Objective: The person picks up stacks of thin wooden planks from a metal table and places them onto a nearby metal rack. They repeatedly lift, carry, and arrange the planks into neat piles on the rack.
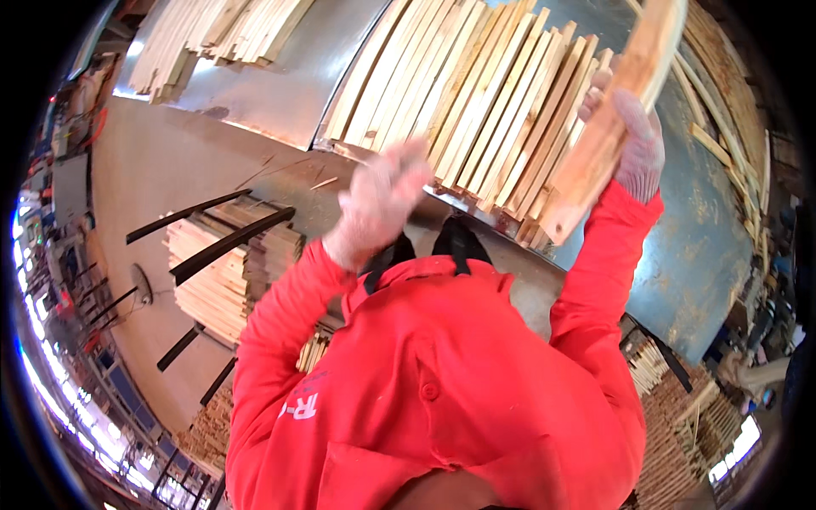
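Observation:
My right hand (639,140), in a pale knitted glove, grips a wooden board (599,149) near its middle, fingers wrapped round its edges. The board is tilted along the right end of a row of wooden strips (463,93), its near end at the table's front edge. My left hand (382,200) is blurred by motion just in front of the row's near ends. Its fingers look stretched out, with nothing visible in them. The strips lie side by side on a metal-topped table (688,246), and whether the board touches them is unclear.
Another group of strips (229,34) lies on the metal surface at the far left. Below left, a stack of wood (208,272) sits between dark metal bars (234,246). Long offcuts (722,127) are piled along the right side. More stacked wood (680,425) stands at lower right.

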`<state>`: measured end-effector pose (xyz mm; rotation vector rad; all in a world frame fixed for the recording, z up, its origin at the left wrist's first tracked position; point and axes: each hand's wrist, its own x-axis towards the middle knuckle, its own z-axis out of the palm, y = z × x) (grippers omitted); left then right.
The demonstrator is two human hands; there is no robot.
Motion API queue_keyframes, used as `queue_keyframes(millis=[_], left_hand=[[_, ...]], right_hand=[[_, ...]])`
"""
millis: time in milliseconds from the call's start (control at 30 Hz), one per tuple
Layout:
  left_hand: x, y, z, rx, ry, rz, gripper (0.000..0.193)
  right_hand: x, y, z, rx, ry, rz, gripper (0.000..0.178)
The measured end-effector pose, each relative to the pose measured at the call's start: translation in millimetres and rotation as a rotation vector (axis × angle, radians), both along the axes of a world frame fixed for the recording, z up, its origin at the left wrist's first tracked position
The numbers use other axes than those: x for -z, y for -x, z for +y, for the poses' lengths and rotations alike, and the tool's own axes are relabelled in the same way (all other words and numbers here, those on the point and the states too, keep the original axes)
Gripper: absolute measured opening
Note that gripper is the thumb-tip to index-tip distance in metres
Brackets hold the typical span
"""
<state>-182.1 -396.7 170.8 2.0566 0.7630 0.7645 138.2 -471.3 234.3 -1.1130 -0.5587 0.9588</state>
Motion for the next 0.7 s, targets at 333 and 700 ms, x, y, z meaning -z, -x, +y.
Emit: queue_keyframes(millis=[333, 700], left_hand=[[21, -13, -64, 0.193, 0.803, -0.222, 0.078], [10, -24, -66, -0.269, 0.791, -0.055, 0.043]], right_hand=[[33, 59, -66, 0.355, 0.324, 0.051, 0.051], [59, -13, 37, -0.071, 0.157, -0.570, 0.042]])
